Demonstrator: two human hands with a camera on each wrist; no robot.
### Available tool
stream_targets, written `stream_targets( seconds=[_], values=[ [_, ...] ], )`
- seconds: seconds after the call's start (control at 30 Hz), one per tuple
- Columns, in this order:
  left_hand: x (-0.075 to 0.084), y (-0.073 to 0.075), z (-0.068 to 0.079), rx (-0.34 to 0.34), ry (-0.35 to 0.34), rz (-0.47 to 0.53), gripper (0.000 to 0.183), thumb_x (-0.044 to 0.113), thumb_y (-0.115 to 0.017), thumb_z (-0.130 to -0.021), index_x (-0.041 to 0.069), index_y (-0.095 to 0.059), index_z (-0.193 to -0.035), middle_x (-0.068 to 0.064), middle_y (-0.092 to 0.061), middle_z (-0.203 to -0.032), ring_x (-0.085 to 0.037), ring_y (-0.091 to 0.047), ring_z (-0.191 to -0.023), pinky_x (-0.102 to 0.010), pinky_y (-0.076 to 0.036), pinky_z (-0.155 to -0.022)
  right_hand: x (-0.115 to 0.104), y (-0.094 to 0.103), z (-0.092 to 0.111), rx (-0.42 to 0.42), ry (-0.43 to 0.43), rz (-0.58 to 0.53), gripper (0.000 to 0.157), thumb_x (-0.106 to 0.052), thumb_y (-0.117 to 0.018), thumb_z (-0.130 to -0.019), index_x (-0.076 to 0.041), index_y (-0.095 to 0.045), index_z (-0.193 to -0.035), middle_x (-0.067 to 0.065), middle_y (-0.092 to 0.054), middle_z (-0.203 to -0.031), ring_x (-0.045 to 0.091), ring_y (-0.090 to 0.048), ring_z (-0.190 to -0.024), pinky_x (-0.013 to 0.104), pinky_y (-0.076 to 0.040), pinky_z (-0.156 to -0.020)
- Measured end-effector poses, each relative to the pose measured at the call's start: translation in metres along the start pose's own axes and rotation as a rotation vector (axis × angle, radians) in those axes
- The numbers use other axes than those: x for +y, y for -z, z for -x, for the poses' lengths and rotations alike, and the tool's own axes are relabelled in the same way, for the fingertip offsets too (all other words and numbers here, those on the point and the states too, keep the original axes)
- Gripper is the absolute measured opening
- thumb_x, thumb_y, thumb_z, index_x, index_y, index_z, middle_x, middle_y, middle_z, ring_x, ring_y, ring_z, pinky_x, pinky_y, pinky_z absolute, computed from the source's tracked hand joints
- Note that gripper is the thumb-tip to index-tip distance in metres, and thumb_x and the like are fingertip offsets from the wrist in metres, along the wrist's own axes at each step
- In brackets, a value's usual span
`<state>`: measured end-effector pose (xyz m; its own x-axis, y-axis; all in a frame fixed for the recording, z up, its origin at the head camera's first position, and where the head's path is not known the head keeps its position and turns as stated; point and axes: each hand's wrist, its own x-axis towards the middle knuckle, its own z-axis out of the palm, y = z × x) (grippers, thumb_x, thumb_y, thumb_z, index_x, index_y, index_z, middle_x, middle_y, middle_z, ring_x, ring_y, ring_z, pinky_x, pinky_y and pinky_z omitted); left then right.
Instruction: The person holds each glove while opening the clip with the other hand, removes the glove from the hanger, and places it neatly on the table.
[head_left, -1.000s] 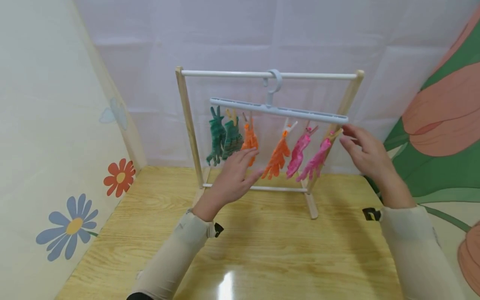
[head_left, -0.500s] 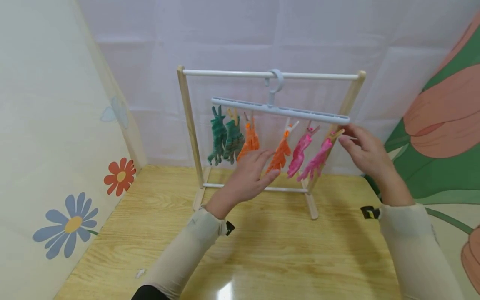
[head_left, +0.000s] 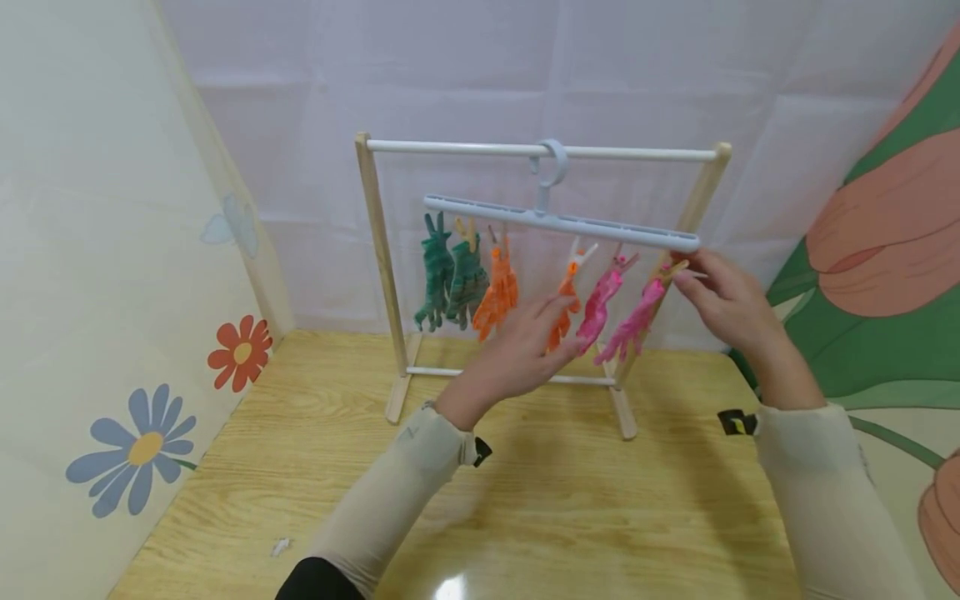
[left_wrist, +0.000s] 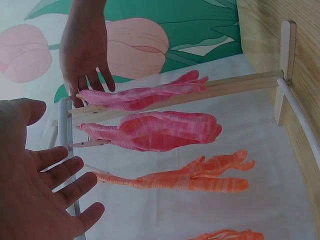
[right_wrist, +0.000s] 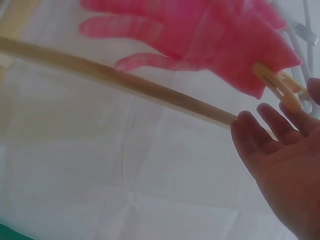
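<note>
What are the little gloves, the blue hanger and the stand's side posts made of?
The gloves look like soft, dull knitted yarn: fine ribs show close up. The hanger is probably smooth plastic, one even pale blue with moulded-looking slots. The posts seem to be wood, pale tan and matt, though I can't tell if they're varnished.

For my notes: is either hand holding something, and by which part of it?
Left hand: nothing. Right hand: fingers near the end of the rightmost peg; gripping cannot be told.
</note>
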<state>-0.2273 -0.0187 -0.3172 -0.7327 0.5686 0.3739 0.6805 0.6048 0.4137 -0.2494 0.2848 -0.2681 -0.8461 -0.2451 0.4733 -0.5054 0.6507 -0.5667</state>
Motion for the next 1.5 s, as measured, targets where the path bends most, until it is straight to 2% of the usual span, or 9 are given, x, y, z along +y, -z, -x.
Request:
stream_targets(
  seconds=[0.13, 0.4, 0.57, 0.83, 0.97, 1.13, 1.23, 1.37, 1.5],
  values=[
    [0.004, -0.001, -0.004, -0.006, 0.001, 0.021, 0.063, 0.050, -0.046, -0.105, 0.017, -0.033, -0.157, -0.002, -0.037, -0.158, -0.023, -0.033, -0.146, -0.044, -0.030, -0.119, 0.001, -0.001, -0.001, -0.010, 0.007, -0.013, 0.040, -0.022, -0.051, -0.107, -0.004, -0.052, -0.143, 0.018, -0.056, -0.138, -0.011, -0.045, -0.117, 0.002, -0.037, -0.090],
    [0.012, -0.009, -0.014, 0.028, -0.054, -0.005, 0.058, 0.038, -0.053, -0.105, 0.011, -0.038, -0.154, -0.006, -0.045, -0.152, -0.024, -0.040, -0.141, -0.038, -0.035, -0.116, 0.002, 0.000, 0.000, -0.045, -0.028, -0.070, 0.039, -0.025, -0.049, -0.108, -0.008, -0.053, -0.143, 0.007, -0.057, -0.134, -0.002, -0.047, -0.121, 0.011, -0.039, -0.093],
    [0.017, -0.016, -0.020, 0.038, -0.052, -0.017, 0.058, 0.036, -0.056, -0.103, 0.011, -0.040, -0.153, -0.007, -0.047, -0.150, -0.023, -0.044, -0.138, -0.036, -0.038, -0.114, 0.004, 0.002, 0.001, -0.099, -0.007, -0.195, 0.043, -0.021, -0.047, -0.109, -0.006, -0.047, -0.149, -0.002, -0.054, -0.139, 0.005, -0.044, -0.132, 0.012, -0.039, -0.100],
    [0.024, -0.024, -0.028, 0.070, -0.087, -0.049, 0.057, 0.033, -0.059, -0.102, 0.011, -0.043, -0.152, -0.008, -0.052, -0.148, -0.022, -0.048, -0.136, -0.035, -0.040, -0.113, 0.009, 0.004, 0.001, -0.164, 0.130, -0.514, 0.039, -0.001, -0.045, -0.106, 0.005, -0.048, -0.145, 0.000, -0.062, -0.134, 0.008, -0.053, -0.124, 0.014, -0.040, -0.101],
    [0.026, -0.028, -0.029, 0.099, -0.092, -0.050, 0.052, 0.031, -0.059, -0.101, 0.010, -0.048, -0.147, -0.006, -0.057, -0.141, -0.019, -0.053, -0.129, -0.030, -0.044, -0.107, 0.009, 0.004, 0.002, -0.217, 0.167, -0.599, 0.037, 0.003, -0.043, -0.105, 0.009, -0.050, -0.141, 0.003, -0.064, -0.133, 0.011, -0.054, -0.124, 0.017, -0.039, -0.103],
    [0.030, -0.030, -0.031, 0.102, -0.079, -0.035, 0.048, 0.031, -0.058, -0.103, 0.011, -0.050, -0.145, -0.005, -0.058, -0.140, -0.017, -0.055, -0.126, -0.030, -0.044, -0.106, 0.009, 0.004, 0.002, -0.273, 0.207, -0.619, 0.034, 0.007, -0.040, -0.105, 0.014, -0.048, -0.137, 0.011, -0.061, -0.136, 0.015, -0.054, -0.126, 0.020, -0.039, -0.106],
    [0.034, -0.031, -0.032, 0.077, -0.071, 0.011, 0.045, 0.033, -0.057, -0.104, 0.013, -0.051, -0.144, -0.002, -0.060, -0.132, -0.014, -0.059, -0.113, -0.025, -0.049, -0.096, 0.008, 0.003, 0.002, -0.294, 0.228, -0.624, 0.031, 0.009, -0.040, -0.104, 0.016, -0.050, -0.132, 0.014, -0.061, -0.135, 0.017, -0.055, -0.125, 0.023, -0.039, -0.107],
    [0.038, -0.032, -0.035, 0.039, -0.042, 0.054, 0.038, 0.035, -0.054, -0.105, 0.017, -0.054, -0.139, 0.005, -0.064, -0.121, -0.008, -0.062, -0.101, -0.018, -0.050, -0.083, 0.008, 0.002, 0.002, -0.324, 0.247, -0.631, 0.028, 0.010, -0.039, -0.104, 0.015, -0.054, -0.127, 0.012, -0.063, -0.134, 0.017, -0.052, -0.128, 0.021, -0.037, -0.108],
    [0.042, -0.034, -0.037, 0.058, -0.022, 0.071, 0.033, 0.036, -0.056, -0.104, 0.018, -0.060, -0.131, 0.007, -0.066, -0.119, -0.006, -0.063, -0.104, -0.017, -0.050, -0.084, 0.008, 0.002, 0.004, -0.345, 0.253, -0.650, 0.031, 0.010, -0.038, -0.104, 0.013, -0.053, -0.131, 0.009, -0.064, -0.133, 0.016, -0.050, -0.130, 0.021, -0.038, -0.107]
  ],
)
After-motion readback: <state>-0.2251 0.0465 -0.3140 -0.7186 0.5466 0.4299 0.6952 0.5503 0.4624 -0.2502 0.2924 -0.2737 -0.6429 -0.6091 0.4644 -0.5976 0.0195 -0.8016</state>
